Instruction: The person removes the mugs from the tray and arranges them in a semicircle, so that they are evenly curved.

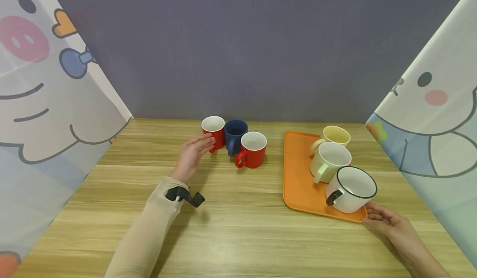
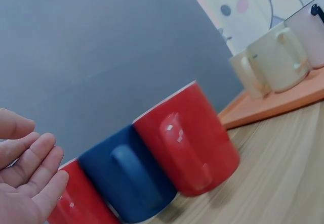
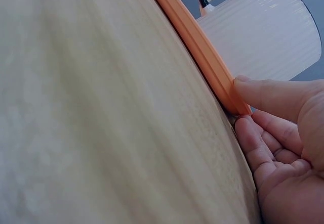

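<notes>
My left hand (image 1: 192, 155) is beside the left red mug (image 1: 219, 136), fingers extended and loosely together, holding nothing. A dark blue mug (image 1: 236, 134) stands between that mug and another red mug (image 1: 257, 155); their handles point toward me. At the right, my right hand (image 1: 391, 226) pinches the near right corner of an orange tray (image 1: 298, 178), its thumb on the rim (image 3: 223, 85) and the fingers at the underside. On the tray are a yellow mug (image 1: 337, 135), a pale green mug (image 1: 331, 158) and a white, black-rimmed mug (image 1: 350, 195) with a black handle.
The wooden table (image 1: 238, 228) runs back to a grey wall panel (image 1: 238, 50). Cartoon-printed cloths flank it on the left (image 1: 56, 104) and on the right (image 1: 439, 124). A black mount (image 1: 184, 196) sits on the left wrist, over a beige sleeve (image 1: 145, 232).
</notes>
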Demonstrator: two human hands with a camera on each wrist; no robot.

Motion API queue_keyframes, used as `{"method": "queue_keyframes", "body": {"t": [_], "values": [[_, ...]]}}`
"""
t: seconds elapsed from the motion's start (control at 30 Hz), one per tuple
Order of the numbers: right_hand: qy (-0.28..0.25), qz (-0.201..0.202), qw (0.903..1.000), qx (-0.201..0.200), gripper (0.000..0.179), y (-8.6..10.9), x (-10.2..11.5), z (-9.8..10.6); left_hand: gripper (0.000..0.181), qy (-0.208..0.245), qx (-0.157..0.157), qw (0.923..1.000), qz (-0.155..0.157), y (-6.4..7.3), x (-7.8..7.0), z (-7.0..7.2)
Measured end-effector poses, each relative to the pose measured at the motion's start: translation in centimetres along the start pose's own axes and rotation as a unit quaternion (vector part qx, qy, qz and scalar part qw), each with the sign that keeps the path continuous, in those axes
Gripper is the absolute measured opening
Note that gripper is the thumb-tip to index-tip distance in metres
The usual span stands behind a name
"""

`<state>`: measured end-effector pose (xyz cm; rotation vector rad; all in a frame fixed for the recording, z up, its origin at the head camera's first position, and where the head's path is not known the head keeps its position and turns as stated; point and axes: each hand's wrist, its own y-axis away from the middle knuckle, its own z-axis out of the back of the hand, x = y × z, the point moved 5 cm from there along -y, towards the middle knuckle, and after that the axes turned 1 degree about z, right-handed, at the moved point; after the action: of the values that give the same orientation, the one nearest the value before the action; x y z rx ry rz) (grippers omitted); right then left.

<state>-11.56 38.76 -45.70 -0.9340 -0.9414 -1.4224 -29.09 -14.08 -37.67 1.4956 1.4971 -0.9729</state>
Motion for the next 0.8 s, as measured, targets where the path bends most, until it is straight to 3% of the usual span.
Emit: {"method": "queue_keyframes", "body": {"t": [0.2, 0.43, 0.8], "values": [[0.0, 0.005, 1.0, -0.001, 0.048, -0.1, -0.1, 0.0, 0.032, -0.007, 0.027, 0.9996, -0.004, 0.7, 0.2, -2.0], [-0.039, 0.03, 0.9988, 0.004, 0.051, -0.2, -0.1, 0.0, 0.035, -0.017, 0.068, 0.9975, 0.005, 1.4, 1.0, -4.3], [-0.045, 0.029, 0.9986, 0.006, 0.052, -0.2, -0.3, 0.0, 0.034, -0.038, 0.126, 0.9911, 0.016, 3.1, 2.6, -7.3]]}}
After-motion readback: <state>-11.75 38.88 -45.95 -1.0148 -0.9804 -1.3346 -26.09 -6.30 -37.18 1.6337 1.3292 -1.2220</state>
